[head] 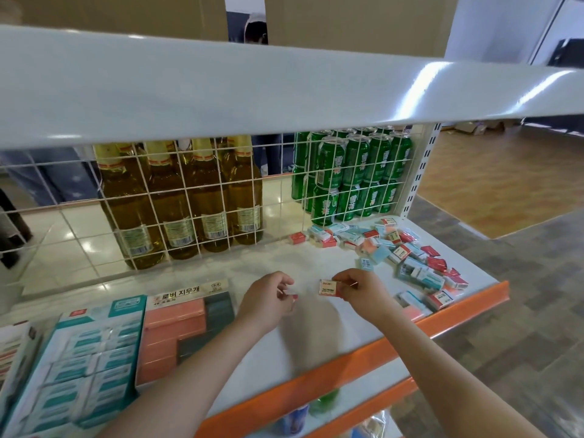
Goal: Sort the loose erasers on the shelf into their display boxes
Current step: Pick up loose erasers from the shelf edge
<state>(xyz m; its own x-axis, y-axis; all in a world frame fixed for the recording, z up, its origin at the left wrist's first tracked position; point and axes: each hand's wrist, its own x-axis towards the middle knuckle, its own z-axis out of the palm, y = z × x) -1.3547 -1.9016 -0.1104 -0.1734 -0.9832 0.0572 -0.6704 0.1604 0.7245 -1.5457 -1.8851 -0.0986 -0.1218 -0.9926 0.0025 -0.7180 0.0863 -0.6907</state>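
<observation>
Clearly three display boxes [94, 358] stand left, many loose erasers [407, 260] right. Right hand [360, 292] pinches one red-white eraser [328, 287]. Left hand [268, 298] is curled, pinching something small and blurred.

White metal shelf unit [316, 336] w/ orange front edge [395, 339], glossy upper shelf board [252, 86] catching light streaks, white wire grid [189, 197] at back w/ amber bottles [177, 203] and green cans [354, 175] behind it. Glossy pale floor tiles [76, 248] seen thru grid; grey patterned floor [521, 295] at right meeting wood-look floor [505, 178]. Tan panels [126, 11] up top, pale wall [493, 30] far right.
</observation>
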